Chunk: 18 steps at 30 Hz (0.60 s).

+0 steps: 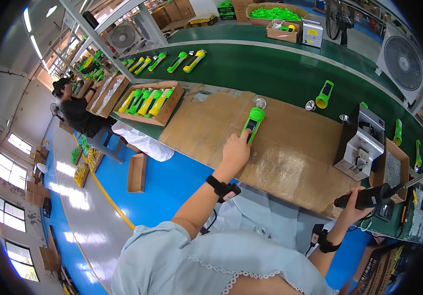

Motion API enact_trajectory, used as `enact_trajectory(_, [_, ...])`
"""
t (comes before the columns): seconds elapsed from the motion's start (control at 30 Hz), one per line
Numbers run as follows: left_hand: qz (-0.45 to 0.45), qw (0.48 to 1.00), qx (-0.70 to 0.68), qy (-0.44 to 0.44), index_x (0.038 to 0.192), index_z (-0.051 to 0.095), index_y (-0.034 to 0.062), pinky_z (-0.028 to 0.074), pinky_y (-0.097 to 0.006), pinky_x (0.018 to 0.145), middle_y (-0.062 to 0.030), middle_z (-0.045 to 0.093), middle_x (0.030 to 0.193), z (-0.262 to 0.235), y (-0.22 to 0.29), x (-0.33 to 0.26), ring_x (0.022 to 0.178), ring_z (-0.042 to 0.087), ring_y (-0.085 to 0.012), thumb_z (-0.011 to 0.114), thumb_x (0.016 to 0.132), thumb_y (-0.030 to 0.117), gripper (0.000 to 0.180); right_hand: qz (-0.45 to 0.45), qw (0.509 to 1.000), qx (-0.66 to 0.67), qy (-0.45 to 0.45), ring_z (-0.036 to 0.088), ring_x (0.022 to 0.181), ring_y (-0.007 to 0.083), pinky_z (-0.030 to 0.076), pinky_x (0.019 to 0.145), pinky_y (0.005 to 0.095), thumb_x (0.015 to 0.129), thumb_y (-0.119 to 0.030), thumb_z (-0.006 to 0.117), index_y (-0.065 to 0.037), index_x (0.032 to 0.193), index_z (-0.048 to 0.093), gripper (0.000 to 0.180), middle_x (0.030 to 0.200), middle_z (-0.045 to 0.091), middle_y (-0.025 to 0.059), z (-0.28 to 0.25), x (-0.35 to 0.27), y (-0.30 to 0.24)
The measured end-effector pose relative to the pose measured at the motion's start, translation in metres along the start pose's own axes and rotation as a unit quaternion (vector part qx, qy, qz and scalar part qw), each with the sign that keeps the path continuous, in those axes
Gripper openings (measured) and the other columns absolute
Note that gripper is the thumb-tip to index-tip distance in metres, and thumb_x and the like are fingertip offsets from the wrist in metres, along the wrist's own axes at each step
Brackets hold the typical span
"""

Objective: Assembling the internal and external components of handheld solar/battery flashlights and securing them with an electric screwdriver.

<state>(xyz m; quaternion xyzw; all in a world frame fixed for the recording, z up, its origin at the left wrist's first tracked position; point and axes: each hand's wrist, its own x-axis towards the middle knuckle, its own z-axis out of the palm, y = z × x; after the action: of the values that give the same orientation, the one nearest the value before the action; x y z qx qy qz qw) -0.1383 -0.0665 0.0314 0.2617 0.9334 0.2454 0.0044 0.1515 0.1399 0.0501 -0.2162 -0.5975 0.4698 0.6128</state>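
Note:
My left hand (pixel 236 151) grips the lower end of a green flashlight (pixel 256 117) with a dark panel, which lies on the brown cardboard sheet (pixel 196 120). Just beyond its head is a round silvery reflector (pixel 260 103). At the right, my right hand (pixel 353 209) is closed around a black electric screwdriver (pixel 369 197), held roughly level near the sheet's right edge. A silver box-shaped machine (pixel 361 142) stands beyond that hand. Beside the machine, a cardboard box (pixel 397 169) contains many small grey pieces.
Several yellow and green flashlights fill a cardboard box (pixel 172 104) at left. More lie on the green belt (pixel 251 66), with another flashlight housing (pixel 324 94) and reflector (pixel 310 105) at right. A fan (pixel 402 61) stands at far right. A seated person (pixel 81 110) works at left.

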Motion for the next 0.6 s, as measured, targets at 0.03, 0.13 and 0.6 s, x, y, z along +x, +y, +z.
enact_trajectory(0.03, [0.021, 1.0, -0.001, 0.008, 0.12, 0.05, 0.0178, 0.049, -0.049, 0.072, -0.026, 0.055, 0.095, 0.0, 0.004, -0.011, 0.086, 0.058, -0.0427, 0.063, 0.08, 0.022, 0.042, -0.018, 1.0, 0.002, 0.007, 0.054, 0.068, 0.0141, 0.049, 0.065, 0.0272, 0.083, 0.007, 0.057, -0.002, 0.13, 0.029, 0.055, 0.081, 0.056, 0.011, 0.002, 0.001, 0.001])
enact_trajectory(0.13, [0.042, 0.999, 0.001, 0.02, 0.119, 0.05, 0.0182, 0.049, -0.049, 0.065, -0.0246, 0.055, 0.089, 0.008, 0.021, -0.04, 0.077, 0.06, -0.0423, 0.06, 0.082, 0.022, 0.038, -0.062, 0.998, 0.006, 0.003, 0.055, 0.069, 0.0136, 0.049, 0.064, 0.0263, 0.084, 0.004, 0.06, -0.003, 0.131, 0.028, 0.057, 0.083, 0.057, 0.0101, 0.008, 0.003, 0.002])
enact_trajectory(0.6, [0.358, 0.93, -0.008, -0.083, 0.093, 0.062, 0.0057, 0.05, -0.043, 0.056, -0.0145, 0.065, 0.072, 0.057, 0.115, -0.075, 0.069, 0.065, -0.0306, 0.059, 0.075, 0.011, 0.019, -0.039, 0.998, -0.038, 0.032, 0.057, 0.069, 0.0103, 0.047, 0.061, 0.0225, 0.084, -0.004, 0.066, -0.006, 0.13, 0.028, 0.059, 0.087, 0.055, 0.0056, 0.0, 0.004, 0.012])
